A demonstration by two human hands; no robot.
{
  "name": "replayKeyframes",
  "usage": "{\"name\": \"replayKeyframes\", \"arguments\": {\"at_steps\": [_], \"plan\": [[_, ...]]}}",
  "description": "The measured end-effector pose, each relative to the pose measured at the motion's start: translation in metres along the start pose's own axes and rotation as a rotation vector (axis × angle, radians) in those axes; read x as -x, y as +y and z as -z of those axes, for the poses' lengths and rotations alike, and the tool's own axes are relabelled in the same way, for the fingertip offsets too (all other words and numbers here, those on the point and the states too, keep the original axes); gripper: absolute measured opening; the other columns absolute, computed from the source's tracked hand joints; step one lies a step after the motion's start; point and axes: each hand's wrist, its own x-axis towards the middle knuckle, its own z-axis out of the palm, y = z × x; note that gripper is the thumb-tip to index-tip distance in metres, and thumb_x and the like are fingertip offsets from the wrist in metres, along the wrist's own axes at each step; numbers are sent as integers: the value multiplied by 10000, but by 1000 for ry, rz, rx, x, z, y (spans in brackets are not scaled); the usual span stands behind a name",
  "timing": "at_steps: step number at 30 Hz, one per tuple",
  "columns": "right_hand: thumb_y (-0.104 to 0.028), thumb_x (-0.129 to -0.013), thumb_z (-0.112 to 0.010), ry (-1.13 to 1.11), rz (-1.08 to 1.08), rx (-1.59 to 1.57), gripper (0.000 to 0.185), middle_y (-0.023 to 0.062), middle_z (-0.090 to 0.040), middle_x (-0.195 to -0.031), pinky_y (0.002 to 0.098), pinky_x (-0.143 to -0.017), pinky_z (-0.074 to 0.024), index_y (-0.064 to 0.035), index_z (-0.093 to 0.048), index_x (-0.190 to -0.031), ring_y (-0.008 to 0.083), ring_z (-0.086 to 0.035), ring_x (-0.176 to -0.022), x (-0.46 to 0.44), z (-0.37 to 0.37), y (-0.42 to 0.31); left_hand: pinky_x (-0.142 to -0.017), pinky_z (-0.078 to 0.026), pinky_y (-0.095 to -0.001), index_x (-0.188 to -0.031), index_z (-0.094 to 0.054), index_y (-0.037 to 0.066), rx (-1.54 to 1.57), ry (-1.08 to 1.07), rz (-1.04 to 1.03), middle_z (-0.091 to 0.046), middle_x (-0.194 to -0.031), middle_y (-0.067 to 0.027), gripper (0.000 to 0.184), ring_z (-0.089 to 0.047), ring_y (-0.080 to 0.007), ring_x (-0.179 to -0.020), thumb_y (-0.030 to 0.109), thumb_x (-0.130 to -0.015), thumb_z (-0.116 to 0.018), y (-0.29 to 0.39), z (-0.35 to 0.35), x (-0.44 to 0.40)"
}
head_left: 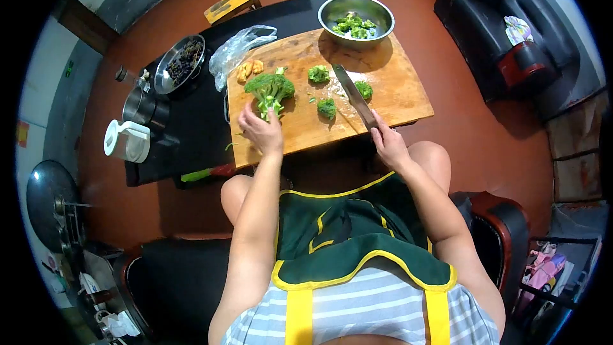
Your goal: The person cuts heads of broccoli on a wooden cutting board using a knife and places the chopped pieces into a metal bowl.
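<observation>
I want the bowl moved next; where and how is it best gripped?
The metal bowl is probably best gripped by its rim, from left and right: it stands upright, wide and round, broccoli florets inside. The left hand should first leave the broccoli head, the right hand the knife.

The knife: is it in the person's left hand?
No, the right hand holds the knife, while the left hand is at the large broccoli.

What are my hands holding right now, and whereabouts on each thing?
Right hand: the knife, by its handle. Left hand: fingers at the large broccoli's stem.
</observation>
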Motion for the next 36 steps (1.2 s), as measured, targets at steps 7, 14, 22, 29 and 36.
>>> {"name": "replayKeyframes", "arguments": {"at_steps": [7,14,22,29,36], "plan": [[-219,-934,-459,1,39,98,473,251,-613,-953,482,-743,-474,-158,-336,-1387,418,-589,-875,13,8,1,-702,-514,-390,-1022,-545,94,-158,-532,-443,-526,-1051,-131,315,-599,-314,-871,215,-768,-687,84,-23,41],[-227,-923,-476,-127,39,297,490,204,-618,-871,482,-680,-501,-196,-332,-1391,401,-600,-775,32,34,-1,-669,-506,-385,-874,-587,83,172,-397,-464,-591,-936,-93,80,-609,-304,-796,107,-801,-609,52,-25,8],[-213,-905,-501,-110,262,485,529,149,-564,-702,443,-518,-502,-216,-317,-1401,335,-587,-575,24,19,-27,-669,-507,-365,-853,-595,84,232,-477,-654,-624,-826,-79,61,-613,-280,-782,55,-806,-569,27,-8,0],[-219,-913,-477,-139,158,540,525,161,-572,-722,469,-560,-501,-243,-308,-1410,355,-597,-615,25,32,-37,-653,-508,-365,-923,-639,114,1,-323,-594,-617,-864,-62,173,-614,-265,-775,52,-767,-596,19,35,5],[-238,-911,-483,-74,100,467,520,163,-581,-745,490,-586,-500,-258,-318,-1404,373,-602,-649,28,18,-11,-768,-494,-375,-996,-658,67,-145,-273,-157,-630,-985,-114,227,-611,-299,-877,162,-792,-631,-66,52,-21]]}}
